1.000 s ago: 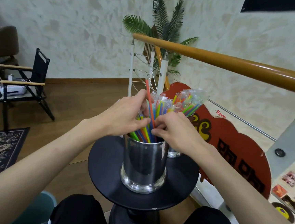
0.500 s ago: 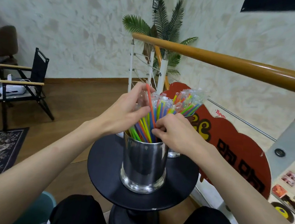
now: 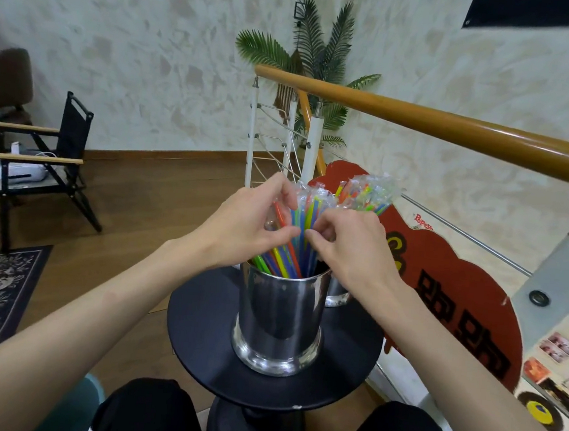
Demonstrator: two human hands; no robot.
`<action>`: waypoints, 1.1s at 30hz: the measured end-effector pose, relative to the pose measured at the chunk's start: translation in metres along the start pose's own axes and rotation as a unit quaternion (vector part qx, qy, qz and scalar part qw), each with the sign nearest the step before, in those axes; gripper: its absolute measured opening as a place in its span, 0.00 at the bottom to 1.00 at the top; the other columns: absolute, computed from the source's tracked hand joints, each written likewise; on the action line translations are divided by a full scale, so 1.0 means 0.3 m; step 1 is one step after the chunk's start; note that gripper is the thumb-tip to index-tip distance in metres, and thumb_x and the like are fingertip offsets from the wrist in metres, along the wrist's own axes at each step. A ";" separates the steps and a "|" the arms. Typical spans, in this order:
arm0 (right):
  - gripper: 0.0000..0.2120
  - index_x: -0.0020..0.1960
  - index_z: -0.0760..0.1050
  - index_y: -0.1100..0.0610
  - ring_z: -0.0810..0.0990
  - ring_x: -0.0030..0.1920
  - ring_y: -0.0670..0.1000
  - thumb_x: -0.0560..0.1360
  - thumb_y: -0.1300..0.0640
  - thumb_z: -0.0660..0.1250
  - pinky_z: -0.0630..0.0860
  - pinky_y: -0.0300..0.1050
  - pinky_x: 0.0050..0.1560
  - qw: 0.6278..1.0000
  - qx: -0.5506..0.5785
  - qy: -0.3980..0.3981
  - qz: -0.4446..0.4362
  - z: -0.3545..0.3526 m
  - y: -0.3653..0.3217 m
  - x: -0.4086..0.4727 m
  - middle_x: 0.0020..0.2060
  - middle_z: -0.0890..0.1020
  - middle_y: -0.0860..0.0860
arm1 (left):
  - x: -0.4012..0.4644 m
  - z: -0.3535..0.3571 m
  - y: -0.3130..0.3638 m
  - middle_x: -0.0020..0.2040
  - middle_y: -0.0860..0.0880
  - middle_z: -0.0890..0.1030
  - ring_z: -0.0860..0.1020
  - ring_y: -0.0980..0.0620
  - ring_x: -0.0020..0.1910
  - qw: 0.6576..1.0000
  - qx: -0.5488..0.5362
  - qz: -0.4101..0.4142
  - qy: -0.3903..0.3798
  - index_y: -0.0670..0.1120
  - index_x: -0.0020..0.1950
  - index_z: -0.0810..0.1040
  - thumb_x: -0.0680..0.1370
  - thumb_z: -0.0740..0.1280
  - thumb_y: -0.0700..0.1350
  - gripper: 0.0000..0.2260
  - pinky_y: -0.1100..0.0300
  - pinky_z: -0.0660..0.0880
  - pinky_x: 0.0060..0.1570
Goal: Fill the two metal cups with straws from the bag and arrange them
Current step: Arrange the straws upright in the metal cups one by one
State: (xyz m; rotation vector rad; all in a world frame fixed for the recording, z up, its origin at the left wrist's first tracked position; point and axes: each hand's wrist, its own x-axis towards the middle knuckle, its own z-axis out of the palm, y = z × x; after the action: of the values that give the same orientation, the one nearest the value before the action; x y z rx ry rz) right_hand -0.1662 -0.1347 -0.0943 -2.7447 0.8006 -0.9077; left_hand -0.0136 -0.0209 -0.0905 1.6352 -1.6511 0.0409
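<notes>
Down at six o'clock we saw our dark-trousered knees [image 3: 152, 410], and just beyond them the round black table [image 3: 203, 339] on its pedestal. Dead centre on that table stood the near metal cup [image 3: 279, 321], upright and shiny, packed with coloured straws [image 3: 293, 250] fanning up out of its mouth. Our left hand [image 3: 240, 232] came in from eight o'clock, fingers curled around the left side of the bundle, thumb tip pinching in against the straws. Our right hand [image 3: 349, 245] reached in from four o'clock, fingers bent and narrow, pinching the same bundle from the right, so thumb and fingertips of the two hands nearly met above the rim. Just behind the near cup, toward one o'clock, the second metal cup [image 3: 338, 294] peeked out, mostly hidden by the right wrist, with plastic-wrapped straws [image 3: 367, 196] leaning out of it. Past that at two o'clock stood a red sign [image 3: 448, 298], and above it ran the wooden handrail [image 3: 455, 130]. Far off at twelve o'clock a palm plant [image 3: 317, 56] stood against the wall; at ten o'clock sat a folding chair [image 3: 57, 157].
</notes>
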 end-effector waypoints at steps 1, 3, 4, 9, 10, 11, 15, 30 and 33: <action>0.10 0.48 0.83 0.55 0.82 0.45 0.52 0.78 0.48 0.71 0.79 0.52 0.50 1.000 -0.018 0.008 0.006 0.007 -0.005 0.005 0.40 0.84 0.50 | 0.002 -0.003 -0.002 0.41 0.55 0.81 0.80 0.52 0.41 1.000 0.017 0.007 -0.011 0.52 0.49 0.73 0.76 0.74 0.48 0.10 0.50 0.77 0.43; 0.13 0.49 0.81 0.55 0.82 0.48 0.56 0.79 0.45 0.70 0.78 0.50 0.47 0.998 -0.060 0.009 0.025 0.021 -0.013 0.019 0.42 0.83 0.53 | 0.006 -0.009 -0.008 0.40 0.57 0.80 0.78 0.57 0.42 0.996 0.078 0.028 -0.040 0.54 0.44 0.74 0.77 0.72 0.52 0.08 0.54 0.73 0.43; 0.14 0.49 0.80 0.56 0.81 0.49 0.57 0.79 0.44 0.69 0.75 0.49 0.45 0.996 -0.083 0.004 0.033 0.029 -0.015 0.027 0.44 0.83 0.54 | 0.007 -0.011 -0.006 0.39 0.58 0.79 0.76 0.59 0.42 0.991 0.114 0.046 -0.052 0.55 0.42 0.75 0.77 0.70 0.55 0.08 0.56 0.69 0.44; 0.13 0.50 0.78 0.57 0.80 0.52 0.60 0.80 0.46 0.68 0.68 0.48 0.42 0.991 -0.122 -0.022 0.048 0.044 -0.027 0.053 0.48 0.81 0.57 | 0.005 -0.021 -0.011 0.34 0.60 0.69 0.67 0.57 0.38 0.970 0.211 0.092 -0.078 0.56 0.37 0.71 0.79 0.56 0.62 0.16 0.55 0.64 0.45; 0.12 0.50 0.78 0.57 0.80 0.52 0.61 0.81 0.47 0.68 0.68 0.48 0.42 0.991 -0.124 -0.023 0.048 0.042 -0.030 0.052 0.48 0.81 0.57 | 0.005 -0.023 -0.013 0.34 0.60 0.68 0.67 0.56 0.38 0.969 0.215 0.094 -0.079 0.56 0.37 0.71 0.80 0.56 0.61 0.15 0.54 0.66 0.46; 0.12 0.50 0.78 0.57 0.80 0.52 0.61 0.81 0.48 0.67 0.67 0.48 0.42 0.991 -0.126 -0.025 0.048 0.039 -0.032 0.049 0.48 0.81 0.57 | 0.005 -0.024 -0.016 0.34 0.60 0.67 0.67 0.55 0.39 0.968 0.216 0.095 -0.080 0.56 0.38 0.71 0.80 0.58 0.60 0.14 0.53 0.68 0.46; 0.12 0.56 0.74 0.58 0.81 0.52 0.61 0.81 0.49 0.67 0.67 0.48 0.42 0.992 -0.124 -0.012 0.033 0.026 -0.043 0.035 0.49 0.81 0.57 | 0.010 -0.019 -0.021 0.34 0.60 0.68 0.69 0.56 0.40 0.968 0.223 0.093 -0.074 0.55 0.39 0.72 0.81 0.63 0.55 0.11 0.55 0.65 0.45; 0.18 0.64 0.69 0.56 0.81 0.54 0.62 0.83 0.44 0.63 0.71 0.50 0.43 0.995 -0.093 0.020 0.037 0.024 -0.047 0.033 0.52 0.81 0.57 | 0.009 -0.018 -0.032 0.37 0.58 0.75 0.72 0.54 0.42 0.967 0.220 0.096 -0.085 0.53 0.39 0.74 0.79 0.64 0.56 0.11 0.54 0.68 0.47; 0.16 0.62 0.71 0.52 0.82 0.51 0.61 0.81 0.43 0.65 0.75 0.52 0.44 0.997 -0.062 0.038 0.039 0.028 -0.045 0.031 0.47 0.83 0.54 | 0.005 -0.020 -0.032 0.37 0.58 0.74 0.72 0.54 0.42 0.968 0.219 0.088 -0.088 0.53 0.40 0.74 0.80 0.65 0.55 0.11 0.52 0.70 0.49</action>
State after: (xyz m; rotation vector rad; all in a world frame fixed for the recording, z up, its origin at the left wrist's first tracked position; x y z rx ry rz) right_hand -0.1491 -0.1282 -0.0923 -2.7744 1.0032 -0.9840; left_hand -0.0022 -0.0204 -0.0903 1.8501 -2.0268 0.3841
